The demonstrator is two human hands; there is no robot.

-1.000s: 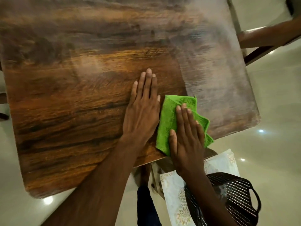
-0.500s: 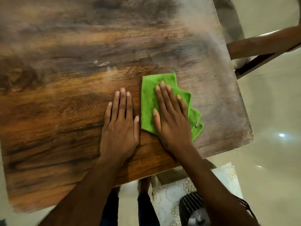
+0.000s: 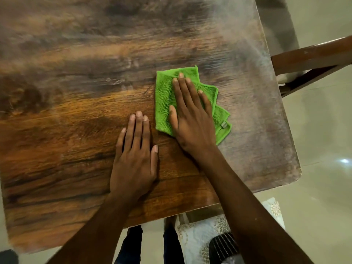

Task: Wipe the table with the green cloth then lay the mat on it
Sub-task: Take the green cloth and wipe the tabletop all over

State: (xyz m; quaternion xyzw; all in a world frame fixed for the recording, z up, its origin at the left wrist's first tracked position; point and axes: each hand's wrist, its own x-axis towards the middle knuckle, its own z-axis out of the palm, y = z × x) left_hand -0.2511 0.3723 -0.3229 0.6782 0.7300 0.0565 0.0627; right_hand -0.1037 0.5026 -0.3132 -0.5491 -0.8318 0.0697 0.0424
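Observation:
A folded green cloth [image 3: 164, 96] lies on the wooden table [image 3: 66, 134], right of centre. My right hand [image 3: 190, 119] presses flat on top of it, fingers pointing away from me, and covers its middle. My left hand [image 3: 135, 159] rests flat on the bare wood just left of the cloth, fingers together, holding nothing. A white mat with a pale floral pattern [image 3: 198, 239] lies below the table's near edge, partly hidden by my right forearm. The tabletop's right side looks dull and greyish; the near left part looks warm brown.
A wooden chair frame [image 3: 312, 58] stands off the table's right edge. A black slatted object [image 3: 222, 244] sits on the mat by my right arm. My legs [image 3: 133, 244] show under the near edge, over a glossy pale floor.
My right hand has pushed the green cloth away from me, from the near edge toward the table's middle. My left hand stays flat on the wood, now trailing behind the cloth.

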